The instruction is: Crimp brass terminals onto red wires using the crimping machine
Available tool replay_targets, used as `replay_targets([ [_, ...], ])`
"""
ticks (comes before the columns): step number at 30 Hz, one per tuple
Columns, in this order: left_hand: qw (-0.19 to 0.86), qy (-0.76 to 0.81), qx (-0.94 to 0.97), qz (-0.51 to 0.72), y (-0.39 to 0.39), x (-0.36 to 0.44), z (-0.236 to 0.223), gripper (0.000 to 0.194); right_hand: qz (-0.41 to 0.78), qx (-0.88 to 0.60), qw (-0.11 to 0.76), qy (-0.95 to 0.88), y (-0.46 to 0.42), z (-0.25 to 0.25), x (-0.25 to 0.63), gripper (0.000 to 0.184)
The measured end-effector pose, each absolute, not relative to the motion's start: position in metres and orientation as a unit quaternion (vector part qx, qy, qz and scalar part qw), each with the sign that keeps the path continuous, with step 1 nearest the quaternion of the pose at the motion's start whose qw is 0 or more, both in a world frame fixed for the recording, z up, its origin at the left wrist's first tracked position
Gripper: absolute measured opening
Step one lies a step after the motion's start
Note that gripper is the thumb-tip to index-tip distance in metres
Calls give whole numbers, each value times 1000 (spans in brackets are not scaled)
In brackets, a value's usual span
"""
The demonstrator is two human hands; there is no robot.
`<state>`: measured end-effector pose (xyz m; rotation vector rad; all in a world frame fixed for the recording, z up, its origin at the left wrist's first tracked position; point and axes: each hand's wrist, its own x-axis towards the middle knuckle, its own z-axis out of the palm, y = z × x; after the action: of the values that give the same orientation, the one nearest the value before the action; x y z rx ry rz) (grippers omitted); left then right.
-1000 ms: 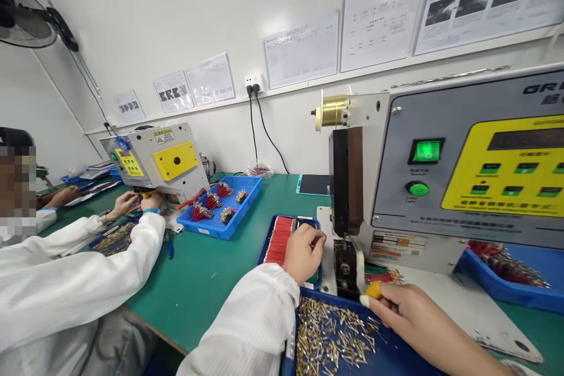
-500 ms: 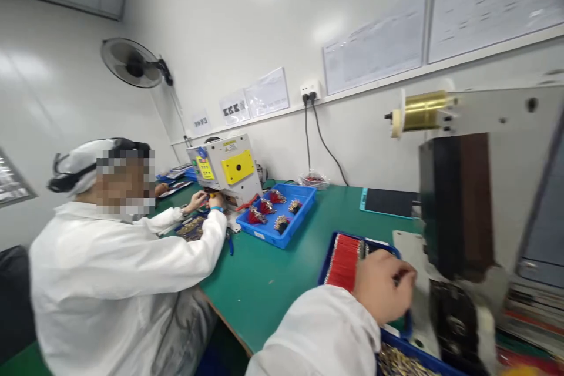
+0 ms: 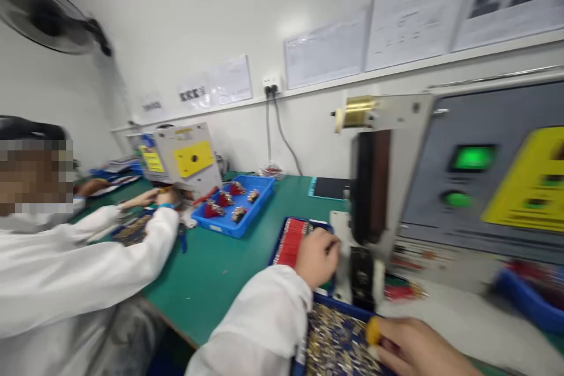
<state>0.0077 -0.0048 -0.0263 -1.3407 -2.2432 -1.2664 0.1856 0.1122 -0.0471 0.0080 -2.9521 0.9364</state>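
Observation:
My left hand (image 3: 316, 258) hangs over a dark blue tray (image 3: 282, 241) of cut red wires, its fingers curled; blur hides whether it grips a wire. My right hand (image 3: 414, 346) lies low at the bottom edge, with a yellow fingertip cover (image 3: 373, 330) on one finger. It is just above a blue tray of loose brass terminals (image 3: 339, 341). Between my hands stands the crimping head of a terminal machine (image 3: 363, 273), with a brass spool (image 3: 356, 111) above it. Bundled wires (image 3: 400, 291) lie just beyond the head.
The machine's grey control panel (image 3: 471, 182) fills the right, beside a blue tray (image 3: 524, 299). On the green bench (image 3: 211, 282) stands a blue tray of wire bunches (image 3: 233, 205). A co-worker (image 3: 57, 270) in a white coat works at a second machine (image 3: 180, 155).
My view has swung back right after turning left. My right hand has returned into view at the bottom edge, and my left hand remains over the red wires.

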Motion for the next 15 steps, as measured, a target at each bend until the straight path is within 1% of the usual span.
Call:
replay_targets([
  [1,118,-763,-462,-435,-5,7,-26,18,289,-4,-1,-957,110,-32,187,16],
  [3,116,-753,-470,-446,-3,4,-26,18,286,-22,-18,-958,106,-9,189,15],
  [6,118,-734,-487,-459,0,0,-29,16,293,-35,-37,-955,104,8,191,7],
  [8,122,-729,-492,-460,1,-1,-30,16,280,-30,-47,-958,104,10,193,22],
  [9,124,-729,-492,-459,1,-1,-30,15,270,-28,-49,-961,104,9,194,25],
  [10,126,-731,-492,-456,1,-1,-29,16,258,-28,-49,-965,103,8,194,22],
  [12,127,-735,-492,-450,0,-1,-29,16,239,-29,-46,-970,103,5,194,7],
  [13,127,-736,-493,-446,0,-1,-29,16,236,-30,-42,-970,103,3,193,4],
  [15,127,-739,-495,-438,0,-3,-29,17,238,-25,-31,-971,103,0,191,6],
])
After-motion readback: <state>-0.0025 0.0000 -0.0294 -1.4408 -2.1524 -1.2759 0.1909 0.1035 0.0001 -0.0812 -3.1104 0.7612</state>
